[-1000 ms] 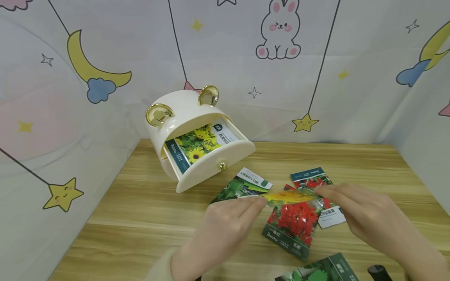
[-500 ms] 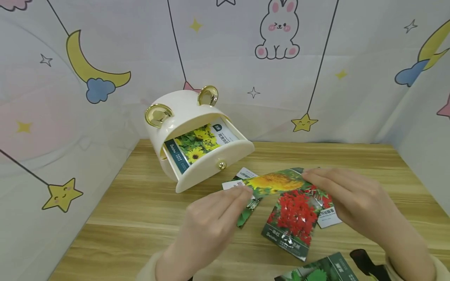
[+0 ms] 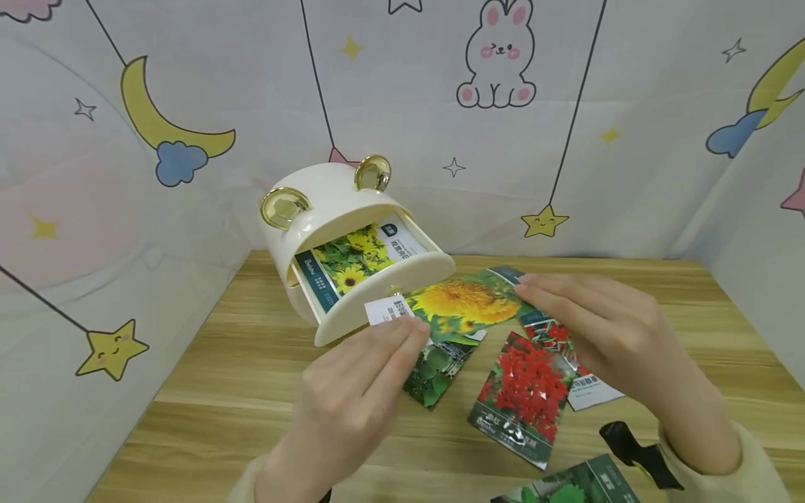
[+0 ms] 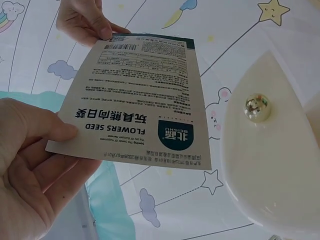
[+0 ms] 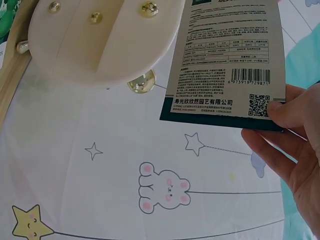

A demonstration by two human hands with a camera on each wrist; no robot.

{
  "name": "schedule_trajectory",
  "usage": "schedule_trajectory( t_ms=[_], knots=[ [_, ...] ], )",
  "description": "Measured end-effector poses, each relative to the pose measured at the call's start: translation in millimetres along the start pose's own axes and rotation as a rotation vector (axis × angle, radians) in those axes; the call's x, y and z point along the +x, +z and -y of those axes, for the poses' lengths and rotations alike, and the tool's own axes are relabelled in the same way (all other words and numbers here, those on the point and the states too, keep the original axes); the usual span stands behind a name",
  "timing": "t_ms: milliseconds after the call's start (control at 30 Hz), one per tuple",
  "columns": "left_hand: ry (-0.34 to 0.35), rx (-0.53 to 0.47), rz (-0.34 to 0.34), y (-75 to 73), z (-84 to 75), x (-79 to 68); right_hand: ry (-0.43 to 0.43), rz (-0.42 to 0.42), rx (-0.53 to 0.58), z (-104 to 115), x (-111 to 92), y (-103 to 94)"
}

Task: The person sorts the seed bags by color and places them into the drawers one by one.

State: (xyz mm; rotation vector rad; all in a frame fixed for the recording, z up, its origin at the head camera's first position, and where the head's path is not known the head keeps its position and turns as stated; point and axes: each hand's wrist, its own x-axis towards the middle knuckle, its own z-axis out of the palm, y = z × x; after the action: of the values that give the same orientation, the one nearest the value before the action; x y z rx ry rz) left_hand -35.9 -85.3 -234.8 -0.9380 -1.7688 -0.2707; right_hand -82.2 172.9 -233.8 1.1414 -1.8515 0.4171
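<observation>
Both hands hold one seed packet [image 3: 465,302] with a large yellow flower on its front, raised in front of the drawer box. My left hand [image 3: 361,391] pinches its left end, thumb on the printed back, as the left wrist view shows. At the other end my right hand [image 3: 597,328] pinches the dark green edge; its thumb lies by the QR code in the right wrist view. The white box [image 3: 327,185] with gold ears has its drawer [image 3: 383,293] pulled out, and a yellow-flower seed packet [image 3: 358,262] lies inside it.
On the wooden table lie a green-leaf packet [image 3: 437,374], a red-flower packet [image 3: 528,398], another red-flower packet [image 3: 591,388] partly under it, and a green packet [image 3: 572,485] at the front edge. A black strap [image 3: 638,454] shows by the right wrist. Patterned cloth [image 3: 402,91] hangs behind.
Both hands have carried the yellow-flower packet leftward and upward toward the drawer, and its front has turned more to the head view. The packets on the table and the drawer stay put.
</observation>
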Motion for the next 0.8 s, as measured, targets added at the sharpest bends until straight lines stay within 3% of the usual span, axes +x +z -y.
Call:
schedule_trajectory(
  t_ms=[167, 400, 633, 800],
  knots=[
    [-0.01, 0.017, 0.022, -4.6, 3.7, -1.3, -0.008, 0.007, -0.001, -1.9, 6.8, 4.0],
    [-0.012, 0.042, -0.002, -6.5, 10.2, -0.9, -0.028, 0.017, 0.008, -8.7, 14.4, 14.2],
    [-0.043, 0.064, -0.008, -7.7, 20.3, -2.8, -0.051, 0.006, 0.02, -16.3, 22.5, 29.5],
    [-0.068, 0.079, -0.003, -6.7, 28.6, -7.2, -0.069, 0.044, 0.022, -23.0, 26.8, 42.2]
  ],
)
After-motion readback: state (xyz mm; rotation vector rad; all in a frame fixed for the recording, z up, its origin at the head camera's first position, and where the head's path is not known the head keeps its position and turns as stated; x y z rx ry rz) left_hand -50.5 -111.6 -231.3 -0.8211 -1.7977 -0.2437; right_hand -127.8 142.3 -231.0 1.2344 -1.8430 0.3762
